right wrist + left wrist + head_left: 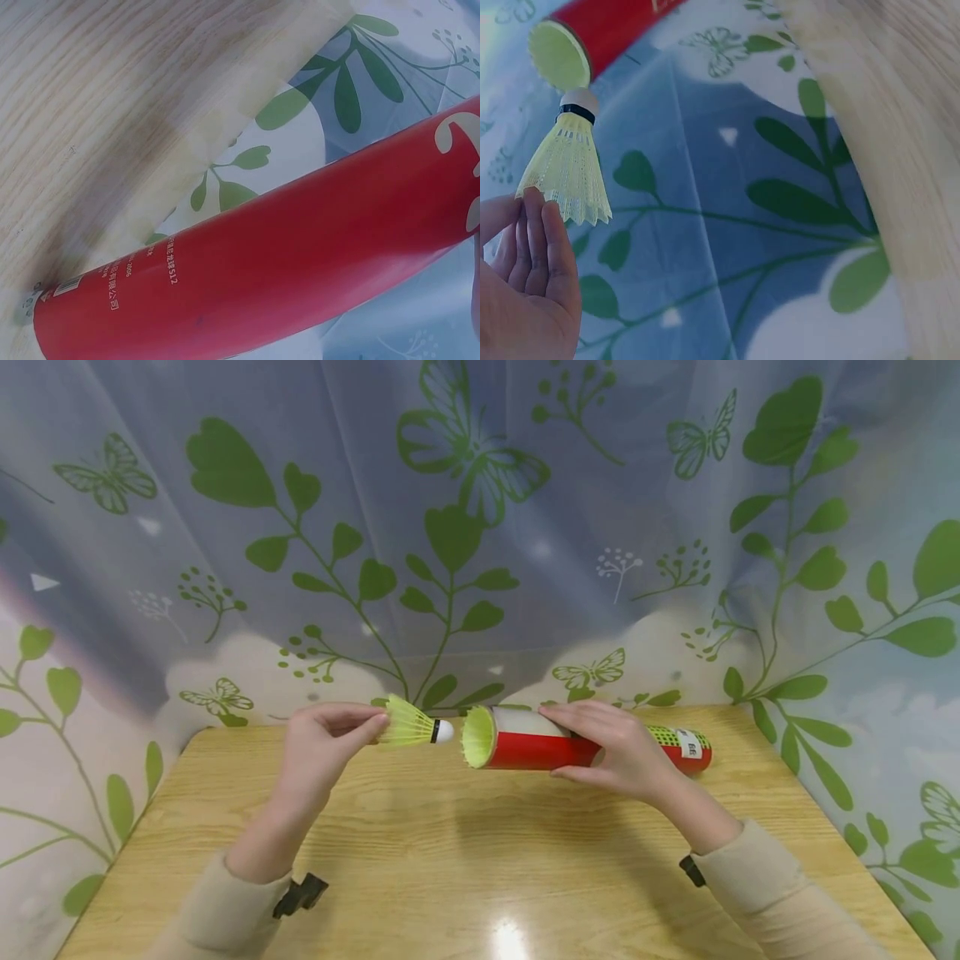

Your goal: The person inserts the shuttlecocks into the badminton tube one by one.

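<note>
My left hand [327, 742] pinches the skirt edge of a yellow shuttlecock [408, 725] between thumb and fingertips. Its white cork with a black band points right, close to the mouth of a red tube [528, 750]. Inside that mouth shows the feathered rim of another yellow shuttlecock [476, 737]. My right hand [619, 745] grips the tube around its middle, holding it roughly level over the table. In the left wrist view the shuttlecock [568, 161] has its cork right at the tube's opening [561, 56]. The right wrist view shows the tube's printed red side [247, 262], with only a sliver of the hand.
A wooden table [420, 860] lies beneath both hands. Behind it and at the sides hangs a curtain [480, 568] with green leaves and butterflies. Each sleeve cuff has a dark wrist mount [300, 895] near it.
</note>
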Demonstrator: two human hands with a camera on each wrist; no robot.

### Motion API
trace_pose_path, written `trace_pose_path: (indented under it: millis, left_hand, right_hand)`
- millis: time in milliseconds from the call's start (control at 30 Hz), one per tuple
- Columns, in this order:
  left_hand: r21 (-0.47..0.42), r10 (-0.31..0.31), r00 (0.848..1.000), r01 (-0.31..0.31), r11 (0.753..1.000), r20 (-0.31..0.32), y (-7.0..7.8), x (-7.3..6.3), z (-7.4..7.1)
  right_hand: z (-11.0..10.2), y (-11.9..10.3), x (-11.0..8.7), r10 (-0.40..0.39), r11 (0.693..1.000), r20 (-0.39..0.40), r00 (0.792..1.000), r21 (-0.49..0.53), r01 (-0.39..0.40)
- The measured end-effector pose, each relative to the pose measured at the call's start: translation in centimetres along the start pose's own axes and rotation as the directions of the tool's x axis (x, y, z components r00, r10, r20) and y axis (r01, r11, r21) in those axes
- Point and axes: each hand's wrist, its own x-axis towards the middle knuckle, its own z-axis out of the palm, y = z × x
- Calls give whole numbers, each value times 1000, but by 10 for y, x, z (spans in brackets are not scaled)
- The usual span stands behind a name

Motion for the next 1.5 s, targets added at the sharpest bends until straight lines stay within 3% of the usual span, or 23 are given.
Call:
trace_pose_path:
  millis: [400,733,967,1100,1300,1500]
  left_hand:
    - [-56,23,998,-19,998,58,19,-10,15]
    - [-105,60,996,-53,993,65,23,-12,32]
    - [-85,70,988,-59,995,134,19,-17,40]
    - [-49,115,981,-108,993,158,16,-18,40]
    - [14,196,958,-204,979,211,11,-18,44]
    - [30,218,952,-230,973,215,8,-16,49]
  right_hand:
    - [0,0,0,-10,1000,-18,1000,17,11]
    - [-1,-1,2,-51,998,-38,998,40,53]
    - [0,-1,3,-66,997,-43,997,34,67]
    - [-1,-2,2,-63,998,-38,997,27,64]
    - [-2,-3,-2,-61,998,-35,998,16,62]
    - [0,-4,0,-78,996,-46,996,32,80]
